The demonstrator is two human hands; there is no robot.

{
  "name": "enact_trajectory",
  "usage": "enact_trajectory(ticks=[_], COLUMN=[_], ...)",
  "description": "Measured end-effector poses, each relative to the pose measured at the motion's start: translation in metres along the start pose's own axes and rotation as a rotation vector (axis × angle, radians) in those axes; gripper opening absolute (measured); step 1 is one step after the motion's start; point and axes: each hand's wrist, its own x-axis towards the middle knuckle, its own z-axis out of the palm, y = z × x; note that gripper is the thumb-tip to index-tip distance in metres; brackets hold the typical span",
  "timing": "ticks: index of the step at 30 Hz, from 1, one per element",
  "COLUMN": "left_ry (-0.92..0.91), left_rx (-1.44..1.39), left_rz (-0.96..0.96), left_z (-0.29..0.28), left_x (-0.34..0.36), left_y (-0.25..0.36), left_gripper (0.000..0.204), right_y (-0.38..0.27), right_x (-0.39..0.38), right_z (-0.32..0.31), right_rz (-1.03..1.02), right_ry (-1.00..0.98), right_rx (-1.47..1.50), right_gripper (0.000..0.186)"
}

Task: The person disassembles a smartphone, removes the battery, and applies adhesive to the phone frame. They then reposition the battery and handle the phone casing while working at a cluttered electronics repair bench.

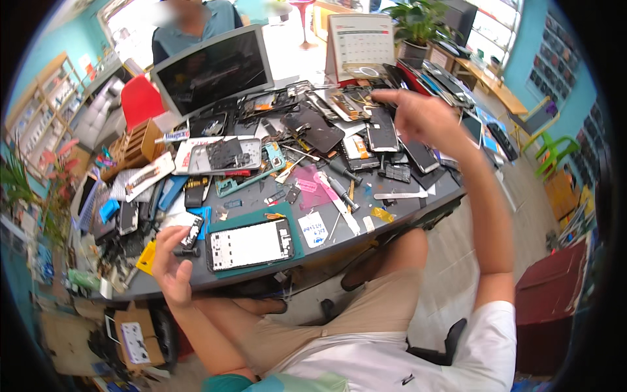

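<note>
My left hand (174, 264) is raised over the near left edge of the desk, thumb and fingers apart and nothing in them. Just beyond its fingertips lies a small black-and-white phone part (192, 230). To its right, an opened phone frame (253, 245) with a white inner face lies on a green mat (297, 238). My right hand (424, 123) is stretched over the far right of the desk, index finger extended and the other fingers bent. It appears to hold nothing. Beneath and around it are phone boards (346, 104) and a dark-screened phone (382, 130).
A monitor (215, 70) and a desk calendar (362, 42) stand at the back. Tweezers (400, 195), a screwdriver (343, 191) and a teal phone frame (251, 178) lie mid-desk. Across the desk is a person (196, 26). A potted plant (418, 26) stands behind right.
</note>
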Motion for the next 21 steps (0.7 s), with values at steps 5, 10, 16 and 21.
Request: enact_trajectory(ticks=[5,10,16,21], left_ry=[0.06,0.04,0.021,0.049], left_rx=[0.091,-0.11,-0.045,-0.074], left_rz=[-0.077,-0.022,-0.059,-0.011], left_z=[-0.014,0.017,0.0,0.002], left_x=[-0.022,0.003,-0.006,-0.002], left_y=[0.02,-0.001,0.02,0.013], left_gripper=[0.069,0.065,0.062,0.057], right_y=[0.022,0.077,-0.038,-0.038], right_x=[0.121,0.144,0.114,0.035], right_z=[-0.098,-0.363,-0.168,-0.029], right_rz=[0.393,-0.072,-0.306,-0.39], right_ry=[-0.171,0.357,0.577,0.382], right_rx=[-0.398,-0.88,-0.271,-0.299], right_gripper=[0.082,0.069,0.074,0.034])
